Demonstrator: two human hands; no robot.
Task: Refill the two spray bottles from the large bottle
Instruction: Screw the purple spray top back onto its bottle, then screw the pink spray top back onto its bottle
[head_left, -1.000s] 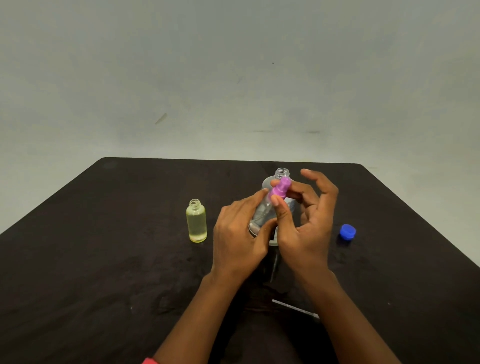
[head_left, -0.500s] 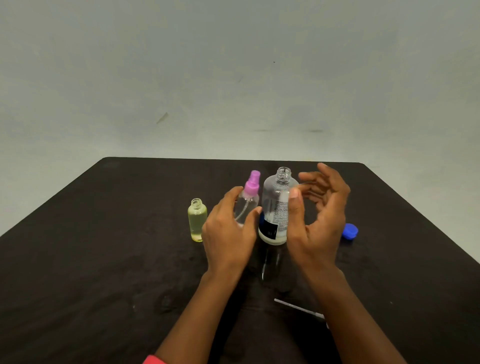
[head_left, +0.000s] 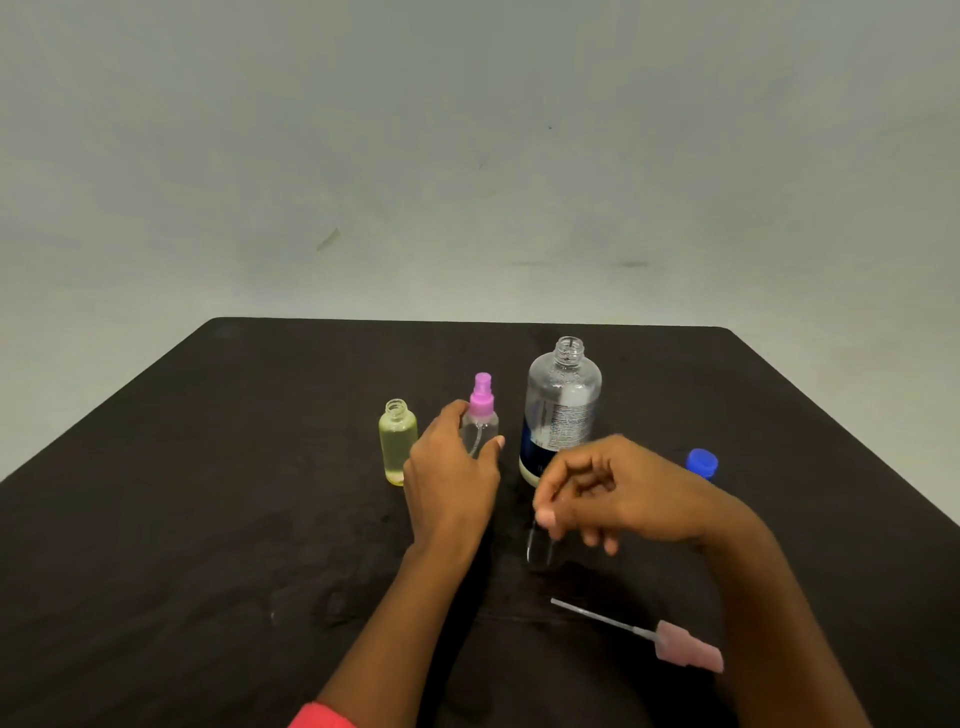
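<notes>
A second ago both hands held the pink-topped spray bottle (head_left: 480, 422) up in front of the large bottle (head_left: 562, 410), twisting its top on. Now it stands on the bench (head_left: 208, 519) at centre frame, between the yellow spray bottle (head_left: 397, 441) and the large bottle. My left hand (head_left: 452, 478) still wraps it, thumb on one side and fingers (head_left: 453, 413) curled round the other.

The right hand (head_left: 618, 499) has let go and dropped toward lower centre, over a clear piece (head_left: 540, 548) lying on the bench. Its fingers are curled and blurred, so I cannot tell whether they hold anything.

I read this as one small bottle closed and finished. The yellow bottle stands open-necked at centre left, and a loose sprayer (head_left: 685, 649) with its tube lies at lower right; that probably belongs on it. The large bottle is uncapped, its blue cap (head_left: 701, 462) well apart at the right. I would say the remaining work is closing up the yellow bottle, then the large one.
</notes>
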